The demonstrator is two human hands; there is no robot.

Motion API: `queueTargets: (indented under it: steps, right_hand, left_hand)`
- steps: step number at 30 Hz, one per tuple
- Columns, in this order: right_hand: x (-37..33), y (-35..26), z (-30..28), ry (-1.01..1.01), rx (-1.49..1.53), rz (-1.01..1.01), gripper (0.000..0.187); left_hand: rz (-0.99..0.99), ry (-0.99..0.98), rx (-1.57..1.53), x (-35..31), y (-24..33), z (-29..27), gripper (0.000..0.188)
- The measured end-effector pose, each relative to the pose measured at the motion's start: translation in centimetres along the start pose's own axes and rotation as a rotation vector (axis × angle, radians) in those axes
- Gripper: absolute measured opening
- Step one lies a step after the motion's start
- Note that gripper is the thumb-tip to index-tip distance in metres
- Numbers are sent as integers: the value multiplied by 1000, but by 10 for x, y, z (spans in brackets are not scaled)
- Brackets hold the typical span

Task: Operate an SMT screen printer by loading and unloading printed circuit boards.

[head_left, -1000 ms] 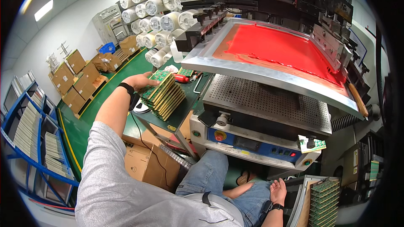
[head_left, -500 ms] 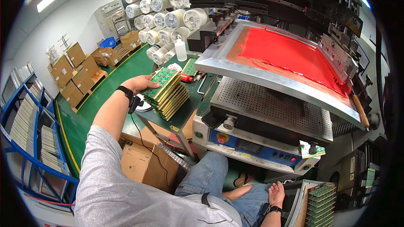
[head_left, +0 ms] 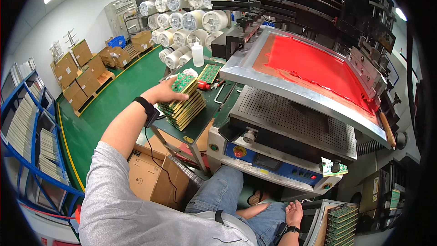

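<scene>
A tall, uneven stack of green printed circuit boards (head_left: 186, 111) stands on the dark side table (head_left: 202, 130). My left hand (head_left: 167, 92) lies over the top of it, thumb along the near edge and fingers at the far side, closed around the uppermost circuit board (head_left: 184, 82). Whether more than one board is in the grip I cannot tell. My right hand (head_left: 294, 213) rests palm up by my right thigh, fingers loosely curled and holding nothing. Beside it stands a rack of spaced circuit boards (head_left: 340, 228).
A screen printer's metal frame (head_left: 296, 93) with red ink (head_left: 309, 66) tilts above a perforated bed (head_left: 282, 111). A flat board (head_left: 210, 73), red-handled tool (head_left: 203, 85), hex key (head_left: 220, 93) and white bottle (head_left: 197, 54) occupy the table. Below is a cardboard box (head_left: 148, 177).
My left hand has slid from the stack's left edge further over its top, and the thumb now reaches across the near edge. My right hand stays by the thigh; the view has shifted slightly.
</scene>
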State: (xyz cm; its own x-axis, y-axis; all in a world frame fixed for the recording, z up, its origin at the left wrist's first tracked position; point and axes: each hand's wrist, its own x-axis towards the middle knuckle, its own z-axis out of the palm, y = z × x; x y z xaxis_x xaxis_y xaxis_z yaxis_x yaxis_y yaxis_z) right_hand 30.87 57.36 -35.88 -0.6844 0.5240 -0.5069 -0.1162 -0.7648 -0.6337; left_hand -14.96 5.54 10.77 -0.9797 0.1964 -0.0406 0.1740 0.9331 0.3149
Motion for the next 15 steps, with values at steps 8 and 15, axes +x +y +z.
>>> queueTargets:
  steps: [8,15]
  right_hand:
    - [1,3,7,10,-5,2,23]
    - [0,1,-31,-15,-14,3,37]
  left_hand:
    - [-10,73,169,-15,13,-2,113]
    - [160,174,161,0,14,32,103]
